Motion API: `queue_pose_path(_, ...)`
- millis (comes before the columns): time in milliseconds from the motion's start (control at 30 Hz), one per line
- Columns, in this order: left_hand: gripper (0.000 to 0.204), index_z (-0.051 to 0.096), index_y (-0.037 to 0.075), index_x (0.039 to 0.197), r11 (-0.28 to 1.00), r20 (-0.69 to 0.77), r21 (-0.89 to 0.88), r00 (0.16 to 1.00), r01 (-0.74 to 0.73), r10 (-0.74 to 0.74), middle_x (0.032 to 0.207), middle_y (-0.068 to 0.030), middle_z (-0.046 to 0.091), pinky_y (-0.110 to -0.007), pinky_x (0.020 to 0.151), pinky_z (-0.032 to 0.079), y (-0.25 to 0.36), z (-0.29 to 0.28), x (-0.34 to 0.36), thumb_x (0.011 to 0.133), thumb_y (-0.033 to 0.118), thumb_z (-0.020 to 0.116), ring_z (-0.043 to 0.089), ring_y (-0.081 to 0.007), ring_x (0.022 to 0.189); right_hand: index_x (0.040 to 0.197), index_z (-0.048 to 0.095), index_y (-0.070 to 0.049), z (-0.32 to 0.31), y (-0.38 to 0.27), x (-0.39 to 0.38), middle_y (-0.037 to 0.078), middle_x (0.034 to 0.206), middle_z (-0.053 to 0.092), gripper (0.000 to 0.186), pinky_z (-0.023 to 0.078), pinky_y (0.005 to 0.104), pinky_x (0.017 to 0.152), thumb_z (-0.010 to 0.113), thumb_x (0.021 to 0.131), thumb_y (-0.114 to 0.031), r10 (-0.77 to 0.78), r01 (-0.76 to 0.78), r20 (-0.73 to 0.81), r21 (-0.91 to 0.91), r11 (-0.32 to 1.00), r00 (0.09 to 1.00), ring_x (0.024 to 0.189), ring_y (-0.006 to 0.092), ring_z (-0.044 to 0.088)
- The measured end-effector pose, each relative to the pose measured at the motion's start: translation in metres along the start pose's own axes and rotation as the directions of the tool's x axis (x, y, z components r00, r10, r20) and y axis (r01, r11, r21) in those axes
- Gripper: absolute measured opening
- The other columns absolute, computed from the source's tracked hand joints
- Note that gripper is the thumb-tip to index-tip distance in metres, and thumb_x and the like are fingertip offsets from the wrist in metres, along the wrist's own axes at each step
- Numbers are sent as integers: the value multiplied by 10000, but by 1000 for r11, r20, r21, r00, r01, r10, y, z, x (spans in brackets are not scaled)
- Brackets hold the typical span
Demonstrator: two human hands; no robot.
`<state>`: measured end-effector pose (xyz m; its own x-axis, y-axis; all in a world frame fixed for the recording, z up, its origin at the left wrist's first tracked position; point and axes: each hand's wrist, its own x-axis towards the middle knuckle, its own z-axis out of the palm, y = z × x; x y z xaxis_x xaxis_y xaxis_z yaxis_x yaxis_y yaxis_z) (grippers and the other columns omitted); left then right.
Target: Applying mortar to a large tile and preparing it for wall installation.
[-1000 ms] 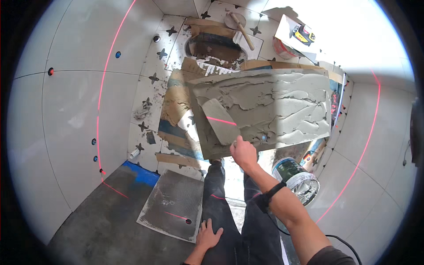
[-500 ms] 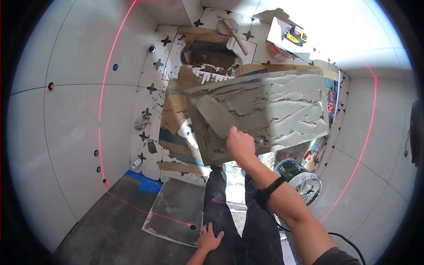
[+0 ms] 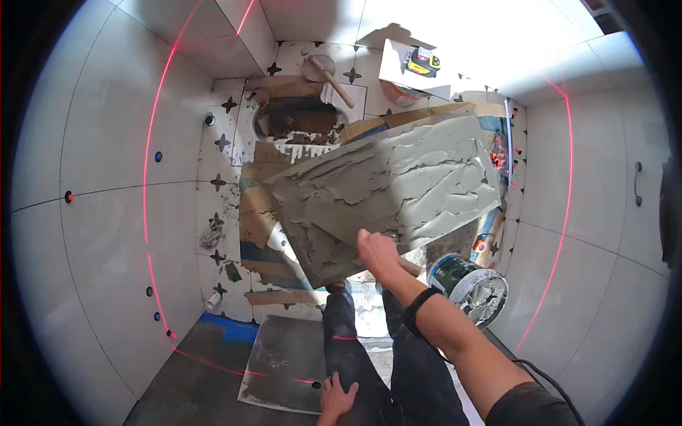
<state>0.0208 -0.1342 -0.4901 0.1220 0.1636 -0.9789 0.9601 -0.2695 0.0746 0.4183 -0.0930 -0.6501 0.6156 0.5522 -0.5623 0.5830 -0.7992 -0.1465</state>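
Observation:
My right hand (image 3: 378,252) is wrapped round the handle of a trowel (image 3: 410,267), whose wooden end sticks out beside the hand. The trowel's flat blade lies on grey mortar (image 3: 433,167) near the slab's lower left part and is hard to tell from it. That mortar covers a large rectangular slab in rough ridges, thicker and brighter on the right side. My left hand (image 3: 337,397) rests on my left thigh with its fingers apart, holding nothing, beside a grey tile (image 3: 280,355) on the floor.
A bucket (image 3: 469,284) smeared with white leans right of my legs. Behind the slab are a floor opening (image 3: 298,119), a wooden-handled mallet (image 3: 330,79) and a yellow laser level (image 3: 423,62) on a white board. Tiled walls with red laser lines stand on both sides.
The trowel blade has moved down the slab and now lies lower against the mortar. My right hand has shifted slightly down and left. The view has turned, moving the surroundings; my left hand stays on my thigh.

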Motion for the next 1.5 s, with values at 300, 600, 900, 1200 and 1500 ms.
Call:
queue_pose_path(300, 984, 302, -17, 1534, 998, 42, 62, 999, 11, -14, 1495, -325, 377, -546, 1092, 403, 13, 1, 3, 874, 643, 616, 425, -499, 1368, 1012, 584, -27, 5, 124, -24, 277, 867, 710, 220, 554, 573, 719, 555, 936, -232, 223, -216, 12, 306, 927, 975, 801, 454, 707)
queue_pose_path(600, 926, 271, 30, 1585, 973, 13, 229, 999, -33, 31, 1545, -351, 347, -561, 1169, 313, 10, 17, 10, 936, 621, 565, 355, -539, 1406, 1175, 582, -24, 15, 189, -4, 309, 914, 693, 393, 532, 606, 847, 582, 912, -316, 629, -530, 0, 538, 656, 777, 912, 508, 685)
queue_pose_path(900, 937, 261, 22, 1584, 966, 4, 252, 998, -60, 61, 1535, -390, 328, -527, 1148, 363, 38, 19, 3, 935, 621, 573, 399, -528, 1389, 1132, 609, -59, -49, 314, -16, 225, 1072, 723, 249, 563, 523, 861, 474, 987, -211, 563, -541, 23, 310, 782, 826, 1040, 407, 708)
queue_pose_path(1200, 945, 272, -9, 1571, 928, -4, 367, 998, -55, 61, 1515, -411, 337, -519, 1129, 383, 54, 29, 12, 935, 623, 571, 413, -541, 1371, 1051, 759, -45, -73, 368, 9, 196, 1125, 736, 234, 567, 499, 880, 590, 897, -96, 668, -627, 82, 448, 638, 739, 1056, 389, 716)
queue_pose_path(1500, 968, 276, -52, 1555, 898, -20, 436, 997, -58, 74, 1505, -418, 348, -511, 1134, 377, 107, 22, 2, 933, 628, 570, 400, -544, 1380, 1027, 747, -21, -88, 357, -35, 259, 1053, 727, 272, 567, 528, 870, 596, 870, -184, 662, -580, 139, 635, 511, 736, 1030, 442, 705)
